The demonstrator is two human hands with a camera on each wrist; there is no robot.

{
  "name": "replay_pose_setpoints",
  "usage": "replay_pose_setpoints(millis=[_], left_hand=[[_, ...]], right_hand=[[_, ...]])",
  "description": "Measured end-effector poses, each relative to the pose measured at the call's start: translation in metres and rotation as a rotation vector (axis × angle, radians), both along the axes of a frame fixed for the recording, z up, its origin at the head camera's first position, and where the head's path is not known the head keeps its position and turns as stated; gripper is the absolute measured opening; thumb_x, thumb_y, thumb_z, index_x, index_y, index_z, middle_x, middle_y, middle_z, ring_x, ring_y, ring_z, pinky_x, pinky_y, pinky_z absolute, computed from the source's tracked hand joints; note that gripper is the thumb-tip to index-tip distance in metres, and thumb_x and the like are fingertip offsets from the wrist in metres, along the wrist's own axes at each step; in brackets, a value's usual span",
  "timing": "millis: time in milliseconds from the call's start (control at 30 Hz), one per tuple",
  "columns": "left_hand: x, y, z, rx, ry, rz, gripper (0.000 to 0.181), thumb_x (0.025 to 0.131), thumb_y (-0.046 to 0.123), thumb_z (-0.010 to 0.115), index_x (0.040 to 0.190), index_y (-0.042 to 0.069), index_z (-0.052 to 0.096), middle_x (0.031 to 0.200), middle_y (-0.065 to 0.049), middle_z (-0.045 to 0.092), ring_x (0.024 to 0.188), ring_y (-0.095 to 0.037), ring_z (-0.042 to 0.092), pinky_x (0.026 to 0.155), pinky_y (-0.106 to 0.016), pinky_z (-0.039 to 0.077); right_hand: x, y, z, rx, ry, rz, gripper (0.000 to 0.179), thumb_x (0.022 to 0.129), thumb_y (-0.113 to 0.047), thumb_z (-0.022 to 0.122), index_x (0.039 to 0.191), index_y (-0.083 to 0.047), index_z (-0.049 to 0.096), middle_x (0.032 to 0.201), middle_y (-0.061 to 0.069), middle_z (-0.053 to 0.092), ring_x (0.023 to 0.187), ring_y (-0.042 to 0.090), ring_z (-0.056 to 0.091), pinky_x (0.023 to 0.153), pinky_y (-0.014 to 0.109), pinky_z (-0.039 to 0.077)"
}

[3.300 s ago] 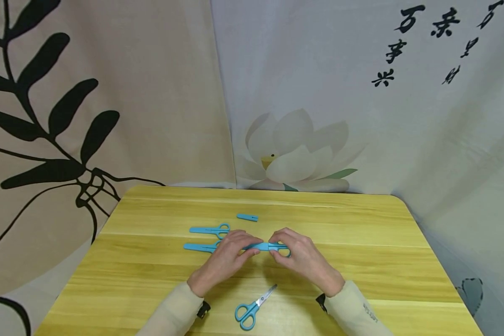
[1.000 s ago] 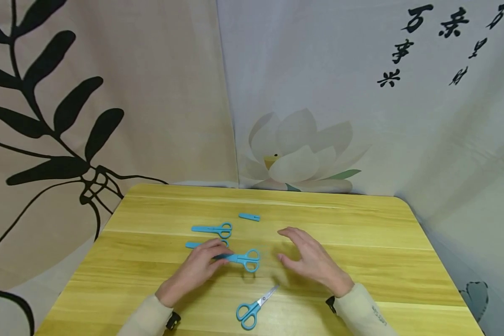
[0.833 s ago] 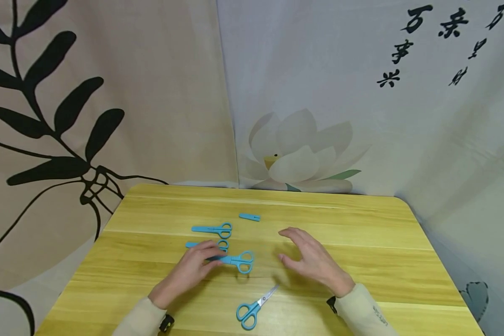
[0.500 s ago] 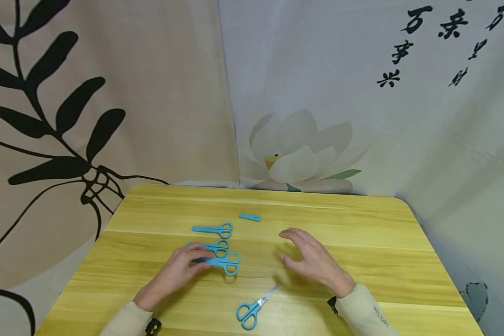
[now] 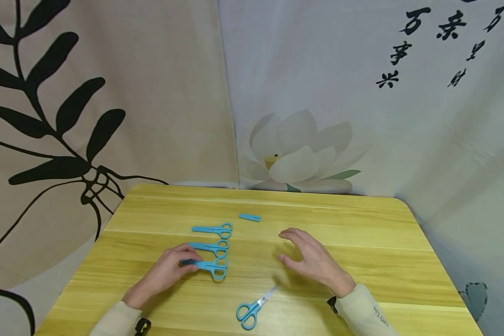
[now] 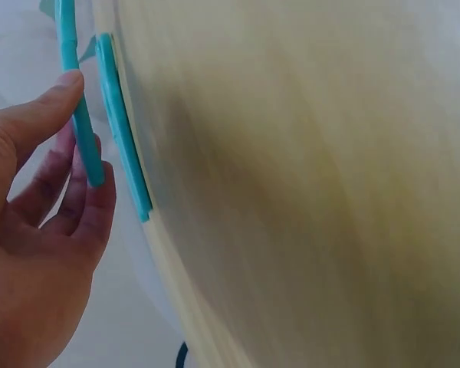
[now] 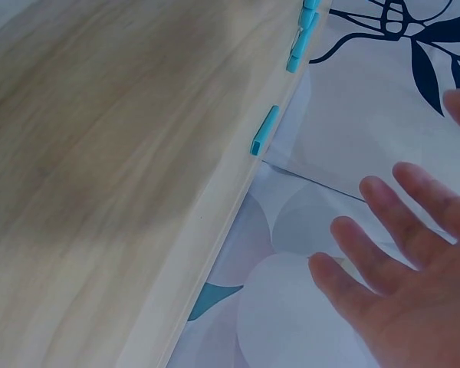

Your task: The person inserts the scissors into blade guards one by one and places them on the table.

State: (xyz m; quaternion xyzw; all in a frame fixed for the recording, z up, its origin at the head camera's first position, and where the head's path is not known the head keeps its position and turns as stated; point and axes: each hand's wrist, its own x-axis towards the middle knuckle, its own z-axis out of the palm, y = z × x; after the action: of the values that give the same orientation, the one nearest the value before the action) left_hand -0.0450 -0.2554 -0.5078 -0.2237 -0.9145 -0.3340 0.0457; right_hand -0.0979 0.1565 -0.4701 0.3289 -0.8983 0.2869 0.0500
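Note:
My left hand (image 5: 165, 267) pinches a pair of blue scissors (image 5: 215, 268) by the capped blade end, loops pointing right. In the left wrist view, thumb and fingers grip the covered scissors (image 6: 85, 138) just above the tabletop. Behind them lie two more capped scissors: a middle pair (image 5: 213, 247), close to the held ones, and a far pair (image 5: 212, 229). My right hand (image 5: 311, 261) hovers over the table at right, fingers spread and holding nothing, as the right wrist view also shows. Uncapped scissors (image 5: 252, 309) with bare metal blades lie near the front, tips toward the upper right.
A loose blue blade cap (image 5: 249, 217) lies toward the back of the wooden table (image 5: 361, 233). A curtain (image 5: 168, 93) printed with leaves, a lotus and characters hangs behind the table's far edge.
Both hands were on the scissors and cap; then the right hand let go and moved aside. My left hand has carried the capped scissors left and forward, beside the other capped pairs.

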Motion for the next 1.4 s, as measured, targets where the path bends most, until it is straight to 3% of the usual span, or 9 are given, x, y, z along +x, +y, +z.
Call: replay_pose_setpoints(millis=[333, 700, 1000, 1200, 1400], left_hand=[[-0.004, -0.006, -0.001, -0.034, -0.085, -0.005, 0.018, 0.089, 0.009, 0.081, 0.105, 0.017, 0.081, 0.105, 0.010, 0.068, 0.097, -0.012, 0.065, 0.083, -0.034, 0.057], [-0.004, -0.009, -0.001, -0.081, -0.077, 0.010, 0.017, 0.088, 0.006, 0.081, 0.102, 0.015, 0.081, 0.103, 0.009, 0.068, 0.097, -0.012, 0.065, 0.083, -0.034, 0.057], [-0.005, -0.012, -0.003, -0.090, -0.114, 0.007, 0.016, 0.088, 0.007, 0.082, 0.102, 0.016, 0.080, 0.102, 0.010, 0.067, 0.096, -0.015, 0.065, 0.083, -0.035, 0.057], [-0.003, -0.011, -0.002, -0.113, -0.133, 0.034, 0.023, 0.088, 0.013, 0.084, 0.110, 0.013, 0.078, 0.109, 0.006, 0.067, 0.101, -0.019, 0.065, 0.088, -0.040, 0.056], [0.006, -0.003, 0.003, -0.132, -0.091, 0.071, 0.039, 0.090, 0.026, 0.084, 0.124, 0.011, 0.073, 0.119, 0.004, 0.065, 0.111, -0.024, 0.063, 0.094, -0.048, 0.055]], right_hand=[[0.000, -0.003, 0.000, 0.008, 0.011, 0.013, 0.049, 0.092, -0.036, 0.077, 0.133, -0.011, 0.066, 0.142, 0.005, 0.060, 0.135, 0.029, 0.053, 0.110, 0.050, 0.045], [0.001, -0.007, 0.000, 0.020, 0.012, 0.022, 0.050, 0.093, -0.037, 0.075, 0.135, -0.011, 0.065, 0.143, 0.004, 0.059, 0.134, 0.027, 0.054, 0.111, 0.047, 0.045], [0.002, -0.007, 0.000, 0.018, 0.008, 0.021, 0.050, 0.093, -0.035, 0.077, 0.134, -0.010, 0.065, 0.142, 0.006, 0.060, 0.134, 0.028, 0.054, 0.111, 0.049, 0.045], [0.004, -0.006, -0.004, 0.039, 0.011, 0.032, 0.048, 0.093, -0.034, 0.076, 0.134, -0.010, 0.066, 0.143, 0.010, 0.060, 0.134, 0.033, 0.054, 0.108, 0.053, 0.047], [0.009, -0.007, -0.009, 0.058, 0.024, 0.080, 0.044, 0.095, -0.032, 0.075, 0.132, -0.010, 0.067, 0.142, 0.007, 0.061, 0.137, 0.032, 0.053, 0.110, 0.051, 0.046]])
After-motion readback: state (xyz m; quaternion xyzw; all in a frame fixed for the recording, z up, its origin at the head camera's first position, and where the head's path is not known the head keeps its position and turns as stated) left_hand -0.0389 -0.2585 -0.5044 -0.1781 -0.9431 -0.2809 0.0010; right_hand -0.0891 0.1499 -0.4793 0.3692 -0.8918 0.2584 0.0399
